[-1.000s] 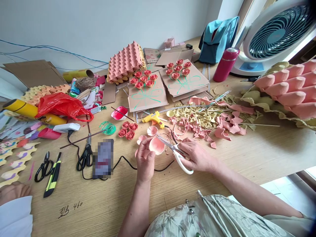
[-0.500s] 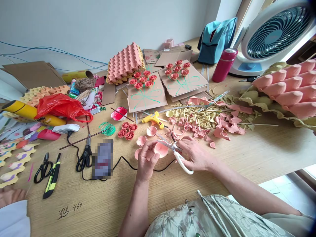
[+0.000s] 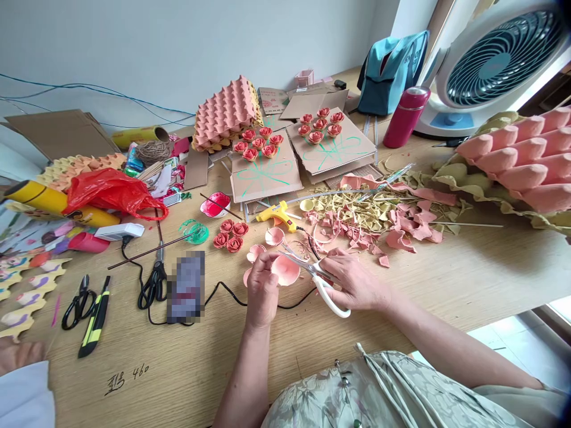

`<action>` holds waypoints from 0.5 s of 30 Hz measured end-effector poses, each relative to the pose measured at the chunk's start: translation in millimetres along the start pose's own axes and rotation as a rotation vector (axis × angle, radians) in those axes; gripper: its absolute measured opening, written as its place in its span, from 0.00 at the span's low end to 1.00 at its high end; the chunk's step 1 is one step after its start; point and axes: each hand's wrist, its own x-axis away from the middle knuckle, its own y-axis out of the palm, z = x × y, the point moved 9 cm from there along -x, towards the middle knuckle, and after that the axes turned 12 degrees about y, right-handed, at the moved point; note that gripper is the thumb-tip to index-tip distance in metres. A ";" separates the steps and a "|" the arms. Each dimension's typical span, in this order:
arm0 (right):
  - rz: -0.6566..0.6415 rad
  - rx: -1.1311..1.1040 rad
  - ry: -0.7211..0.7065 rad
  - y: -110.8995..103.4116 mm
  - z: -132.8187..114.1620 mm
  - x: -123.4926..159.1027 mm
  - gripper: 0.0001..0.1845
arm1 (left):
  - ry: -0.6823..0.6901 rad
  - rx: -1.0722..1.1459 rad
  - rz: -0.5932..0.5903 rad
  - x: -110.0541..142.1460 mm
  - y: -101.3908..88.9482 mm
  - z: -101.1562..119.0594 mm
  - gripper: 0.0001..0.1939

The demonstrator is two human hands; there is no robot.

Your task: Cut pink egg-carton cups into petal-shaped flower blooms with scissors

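Note:
My left hand (image 3: 262, 292) pinches a pink egg-carton cup (image 3: 286, 270) by its near-left rim, the hollow facing up. White-handled scissors (image 3: 329, 296) are in my right hand (image 3: 357, 280), their blades at the cup's upper right edge. Just beyond lie loose pink cups, one of them a round cup (image 3: 275, 236) by the yellow glue gun (image 3: 280, 215). To the left of these sit several red paper roses (image 3: 231, 235) in a small cluster. My fingers partly cover the cups behind my left hand.
Pink and yellow carton scraps (image 3: 357, 214) are heaped behind my right hand. Cardboard pieces (image 3: 267, 175) with red roses stand at the back. A black cord (image 3: 232, 298) crosses the table near a blurred phone (image 3: 186, 286). At far left rests another person's hand (image 3: 20, 355).
The cup in my left hand shifted right and tilted toward the blades, then came back left. The scissors opened and closed slightly at its rim. The other person's hand drew back left.

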 end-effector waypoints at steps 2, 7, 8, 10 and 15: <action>0.003 -0.004 -0.006 -0.5 -1.3 0.3 0.15 | -0.018 -0.013 0.041 0.7 -3.4 -0.2 0.21; -0.001 0.010 -0.023 0.3 -2.4 0.3 0.16 | -0.062 -0.001 0.117 2.6 -9.7 -1.9 0.23; -0.002 0.010 -0.021 0.6 -1.7 0.0 0.16 | -0.062 0.003 0.118 2.3 -9.7 -1.8 0.22; -0.006 0.008 -0.012 1.6 0.2 -1.1 0.15 | -0.056 -0.006 0.110 1.3 -9.5 -1.2 0.22; -0.022 0.004 0.009 3.8 3.4 -3.2 0.12 | -0.035 -0.049 0.004 -0.8 -2.8 -0.1 0.21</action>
